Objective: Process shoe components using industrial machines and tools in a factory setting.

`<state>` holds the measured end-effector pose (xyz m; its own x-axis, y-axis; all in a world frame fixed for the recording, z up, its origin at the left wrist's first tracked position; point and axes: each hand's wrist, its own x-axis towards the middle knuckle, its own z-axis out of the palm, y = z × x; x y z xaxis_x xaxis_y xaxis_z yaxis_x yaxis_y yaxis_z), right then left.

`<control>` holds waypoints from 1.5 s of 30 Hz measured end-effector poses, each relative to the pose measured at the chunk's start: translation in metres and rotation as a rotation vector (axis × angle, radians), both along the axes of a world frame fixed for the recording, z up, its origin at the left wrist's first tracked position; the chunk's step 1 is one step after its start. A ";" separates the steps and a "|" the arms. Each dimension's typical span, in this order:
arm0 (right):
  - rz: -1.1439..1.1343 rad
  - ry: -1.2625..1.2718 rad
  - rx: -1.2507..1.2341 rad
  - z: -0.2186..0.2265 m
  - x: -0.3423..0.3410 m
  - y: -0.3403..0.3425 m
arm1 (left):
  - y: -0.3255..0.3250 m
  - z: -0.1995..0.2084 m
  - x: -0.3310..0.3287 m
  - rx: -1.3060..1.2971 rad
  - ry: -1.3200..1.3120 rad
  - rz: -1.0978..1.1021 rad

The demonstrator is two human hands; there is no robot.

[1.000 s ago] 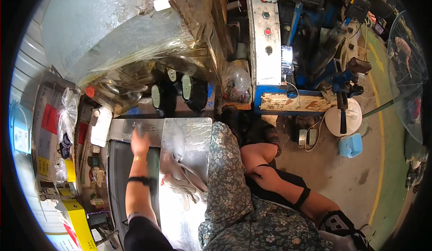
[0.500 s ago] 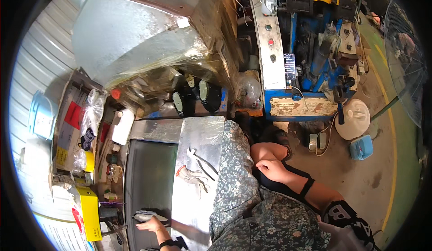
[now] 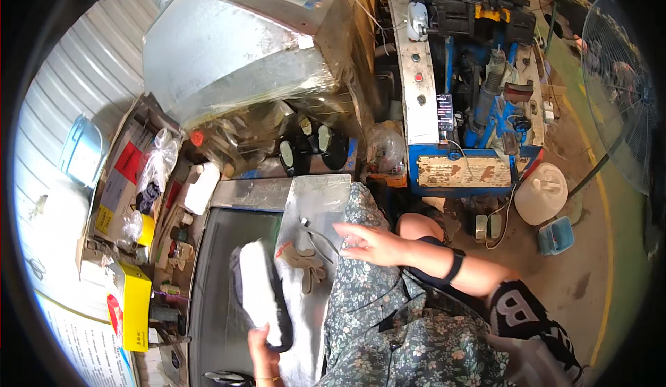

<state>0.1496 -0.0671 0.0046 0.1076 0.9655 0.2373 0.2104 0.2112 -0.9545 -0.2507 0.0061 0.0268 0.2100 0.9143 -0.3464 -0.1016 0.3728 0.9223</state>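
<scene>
Left hand (image 3: 259, 347) grasped a long white-and-black object (image 3: 259, 286); right hand (image 3: 373, 243), unclenched, extended fingers near the pliers (image 3: 311, 231).

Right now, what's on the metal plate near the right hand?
A glove and a pliers-like tool lie on the plate. The white piece in the left hand covers part of the plate's left edge, hiding whatever is beneath.

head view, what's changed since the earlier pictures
The left hand has taken hold of a long white-and-dark item, held over where the dark surface meets the metal plate. The right hand has moved left, open, fingertips near the pliers. The pliers and glove stay on the plate.
</scene>
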 end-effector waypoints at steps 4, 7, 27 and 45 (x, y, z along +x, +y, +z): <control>-0.232 -0.024 0.175 0.069 -0.013 0.017 | -0.041 0.029 0.096 0.099 0.175 -0.532; -0.457 -0.048 0.248 0.077 -0.010 -0.009 | -0.045 0.046 0.163 0.643 0.300 -0.777; -0.157 -0.692 0.030 0.064 0.017 -0.025 | 0.020 -0.018 0.243 0.289 -0.304 -0.899; -0.122 -0.844 0.359 0.091 -0.006 -0.053 | 0.006 -0.007 0.274 -0.092 -0.507 -0.554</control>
